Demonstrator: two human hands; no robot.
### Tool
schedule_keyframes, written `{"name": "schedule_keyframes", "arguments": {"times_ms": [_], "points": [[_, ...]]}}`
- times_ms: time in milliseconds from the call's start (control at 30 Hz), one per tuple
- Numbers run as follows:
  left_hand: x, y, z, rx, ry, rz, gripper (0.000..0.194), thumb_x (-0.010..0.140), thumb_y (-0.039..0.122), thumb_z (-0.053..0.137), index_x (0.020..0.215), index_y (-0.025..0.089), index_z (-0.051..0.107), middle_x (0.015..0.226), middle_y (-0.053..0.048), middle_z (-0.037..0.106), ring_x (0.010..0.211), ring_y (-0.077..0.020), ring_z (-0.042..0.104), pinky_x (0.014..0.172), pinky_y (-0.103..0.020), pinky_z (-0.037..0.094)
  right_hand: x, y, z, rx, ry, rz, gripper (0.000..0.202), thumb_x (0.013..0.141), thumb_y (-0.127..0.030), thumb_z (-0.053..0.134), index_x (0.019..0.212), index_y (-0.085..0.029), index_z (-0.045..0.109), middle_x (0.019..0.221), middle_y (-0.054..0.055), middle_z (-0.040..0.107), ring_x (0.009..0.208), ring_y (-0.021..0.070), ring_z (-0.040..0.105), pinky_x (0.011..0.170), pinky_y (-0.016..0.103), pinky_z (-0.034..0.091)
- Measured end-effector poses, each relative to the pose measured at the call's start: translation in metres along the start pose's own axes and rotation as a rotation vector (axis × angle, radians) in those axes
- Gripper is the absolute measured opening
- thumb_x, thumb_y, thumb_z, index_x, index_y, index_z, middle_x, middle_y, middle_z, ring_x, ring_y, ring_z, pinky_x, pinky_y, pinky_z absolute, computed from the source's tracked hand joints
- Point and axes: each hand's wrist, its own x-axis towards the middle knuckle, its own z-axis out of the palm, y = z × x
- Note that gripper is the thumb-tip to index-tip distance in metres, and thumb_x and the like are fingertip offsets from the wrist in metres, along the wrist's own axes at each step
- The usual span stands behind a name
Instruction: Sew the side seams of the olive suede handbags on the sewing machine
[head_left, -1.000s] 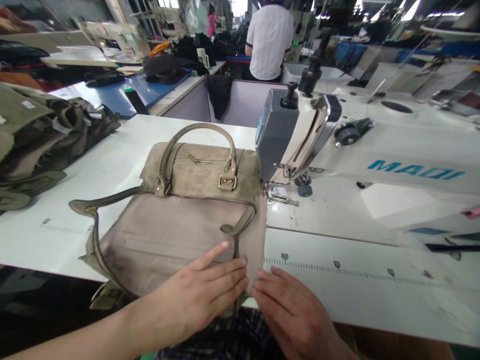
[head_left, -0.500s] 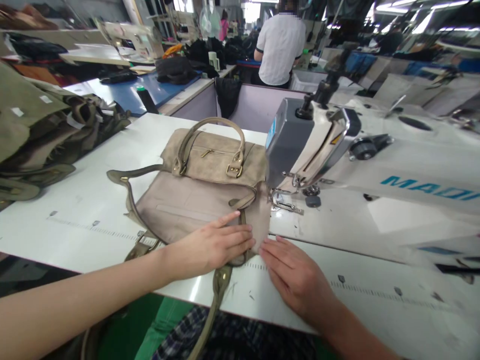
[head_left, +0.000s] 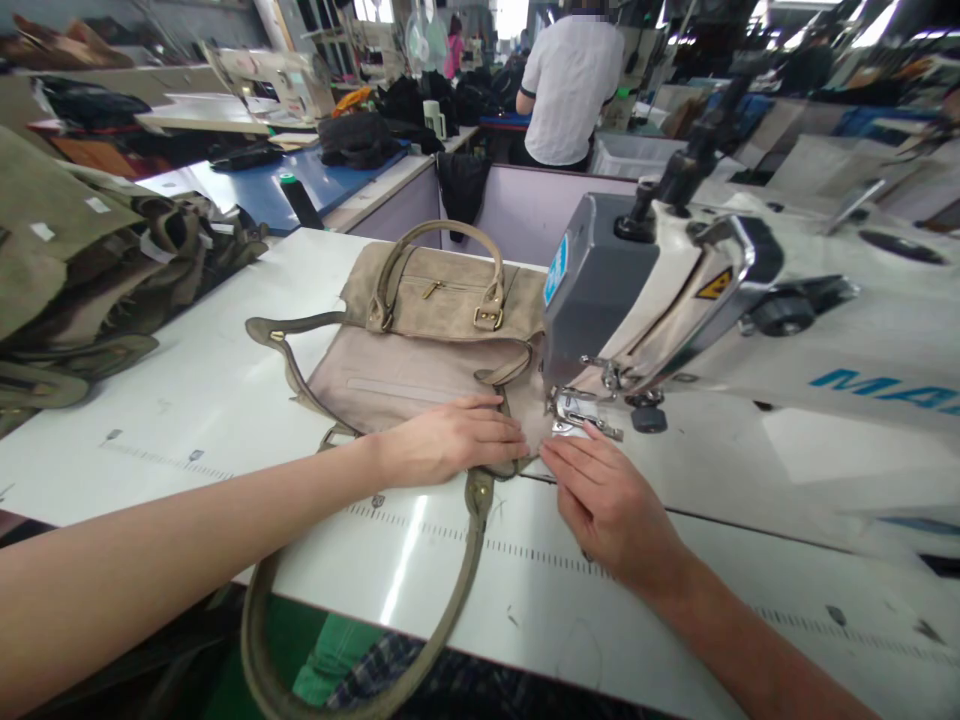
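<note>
A taupe handbag [head_left: 457, 300] lies opened out on the white sewing table, its pale lining [head_left: 405, 370] facing up. My left hand [head_left: 457, 440] rests flat on the lining's right side, fingers stretched out. At the lining's right edge, the fingertips of my right hand [head_left: 607, 490] are closed together on the fabric, just in front of the presser foot [head_left: 577, 410]. That edge runs along the needle side of the sewing machine [head_left: 720, 330]. One bag handle [head_left: 450, 610] loops over the front edge of the table; the other arches over the far panel.
Olive-brown bag pieces [head_left: 67, 270] are piled at the left. A dark thread cone [head_left: 300, 200] stands beyond the table. Farther back are a blue-topped table [head_left: 202, 190], another sewing machine [head_left: 277, 80] and a person in a white shirt [head_left: 571, 90], back turned.
The bag and both hands have moved away from me, and the lining's edge sits closer along the presser foot. The near handle has swung out into a wide loop.
</note>
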Motion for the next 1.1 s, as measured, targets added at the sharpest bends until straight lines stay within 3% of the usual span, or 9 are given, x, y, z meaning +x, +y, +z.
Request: {"name": "schedule_keyframes", "arguments": {"times_ms": [233,467,633,700,800,867,1000,1067,1100], "points": [[0.016,-0.022,0.003,0.040,0.045,-0.015,0.039,0.100,0.014,0.033,0.132,0.015,0.056,0.130,-0.013,0.062,0.124,-0.0199,0.055,0.116,-0.041,0.029,0.001,-0.002,0.004,-0.073,-0.046,0.124,0.044,0.090,-0.012,0.043,0.129,0.002,0.055,0.131,0.021,0.058,0.123,0.0311,0.050,0.112,0.056,0.036],[0.027,-0.045,0.010,0.015,0.090,-0.073,0.042,0.094,0.008,0.039,0.132,0.018,0.056,0.132,-0.010,0.062,0.125,-0.0202,0.055,0.116,-0.043,0.030,0.000,-0.003,0.004,-0.054,-0.013,0.144,0.041,0.089,-0.010,0.045,0.124,0.003,0.059,0.125,0.021,0.061,0.120,0.0302,0.051,0.110,0.051,0.041],[0.028,-0.039,0.010,0.070,0.126,-0.136,0.042,0.095,0.009,0.037,0.132,0.016,0.054,0.131,-0.011,0.061,0.128,-0.0194,0.051,0.120,-0.044,0.022,-0.002,-0.004,0.006,-0.070,0.010,0.135,0.038,0.091,-0.010,0.044,0.123,0.001,0.059,0.124,0.020,0.062,0.118,0.0302,0.053,0.106,0.052,0.045],[0.028,-0.032,0.011,0.178,0.167,-0.312,0.047,0.093,0.011,0.041,0.139,0.017,0.047,0.141,-0.013,0.052,0.138,-0.0246,0.039,0.120,-0.056,0.008,-0.003,-0.004,0.007,-0.083,0.015,0.133,0.037,0.092,-0.010,0.044,0.124,0.000,0.059,0.123,0.019,0.062,0.117,0.0299,0.054,0.105,0.053,0.046],[0.023,-0.028,0.008,0.227,0.146,-0.763,0.077,0.083,0.024,0.055,0.152,0.013,0.022,0.156,-0.021,0.025,0.146,-0.0392,0.014,0.110,-0.074,0.001,-0.003,-0.001,0.006,-0.102,0.013,0.127,0.038,0.092,-0.011,0.043,0.126,-0.004,0.057,0.124,0.018,0.062,0.117,0.0294,0.055,0.104,0.053,0.048],[0.010,-0.029,0.001,0.174,0.067,-0.893,0.088,0.078,0.029,0.057,0.154,0.014,0.015,0.158,-0.022,0.019,0.146,-0.0425,0.012,0.105,-0.078,0.006,-0.002,-0.001,0.005,-0.116,0.008,0.117,0.038,0.092,-0.012,0.042,0.127,-0.005,0.057,0.123,0.018,0.063,0.116,0.0288,0.057,0.101,0.051,0.051],[-0.050,-0.021,-0.021,0.132,-0.078,-0.852,0.094,0.067,0.016,0.051,0.154,0.025,0.017,0.160,-0.010,0.020,0.148,-0.0357,0.014,0.107,-0.076,0.008,-0.010,-0.014,0.011,-0.251,0.035,0.096,0.040,0.092,-0.017,0.041,0.128,-0.007,0.055,0.127,0.019,0.062,0.117,0.0304,0.060,0.092,0.047,0.057],[-0.089,-0.003,-0.028,0.116,-0.148,-0.868,0.101,0.062,0.011,0.047,0.155,0.030,0.013,0.162,-0.003,0.014,0.149,-0.0323,0.007,0.109,-0.074,0.008,-0.020,-0.028,0.023,-0.363,0.006,-0.042,0.044,0.093,-0.026,0.043,0.132,-0.010,0.054,0.131,0.020,0.060,0.119,0.0350,0.059,0.086,0.049,0.060],[-0.107,0.009,-0.028,0.120,-0.155,-0.885,0.103,0.061,0.010,0.046,0.154,0.033,0.012,0.162,-0.001,0.014,0.149,-0.0308,0.005,0.110,-0.073,0.009,-0.026,-0.035,0.030,-0.400,0.060,-0.144,0.041,0.093,-0.028,0.043,0.128,-0.013,0.058,0.123,0.019,0.066,0.112,0.0347,0.064,0.079,0.046,0.062]]}}
